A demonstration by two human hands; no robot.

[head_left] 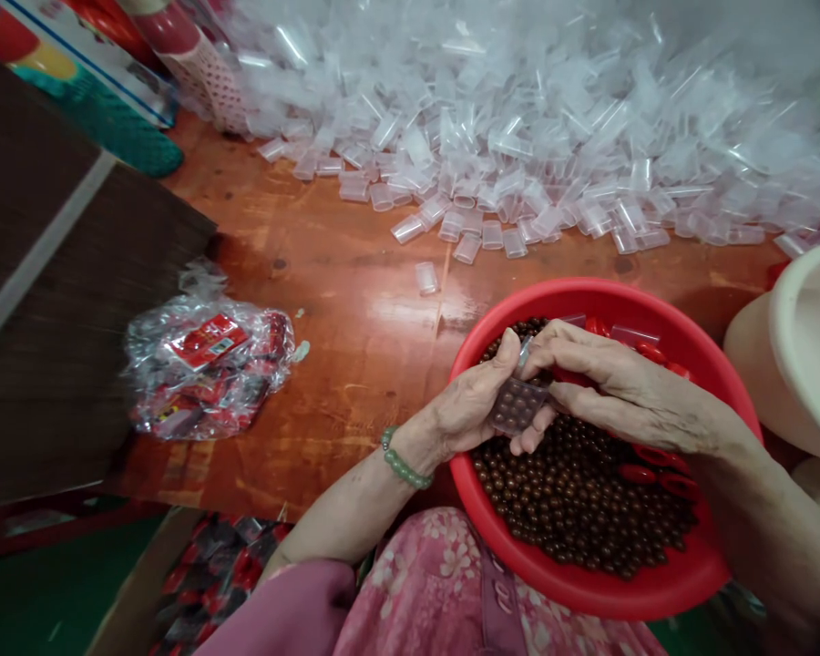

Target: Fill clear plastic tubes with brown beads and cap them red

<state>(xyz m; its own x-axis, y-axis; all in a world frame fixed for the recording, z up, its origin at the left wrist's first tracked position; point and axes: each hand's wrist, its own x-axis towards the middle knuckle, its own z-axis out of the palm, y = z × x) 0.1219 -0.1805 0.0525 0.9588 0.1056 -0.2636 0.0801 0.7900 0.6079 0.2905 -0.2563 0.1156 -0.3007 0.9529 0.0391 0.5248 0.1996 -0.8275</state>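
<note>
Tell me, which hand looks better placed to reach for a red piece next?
The right hand, probably: it extends over the red basin, close to the red pieces. The left hand is farther from them and grips a filled clear container.

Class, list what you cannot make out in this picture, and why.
In the head view:
Part of the left hand: behind the filled case.
Floor of the red bowl: under brown balls.
Fine print on the label: too small.
Far clear tubes: blurred.
Pale bucket: cut off by the right edge.
</note>
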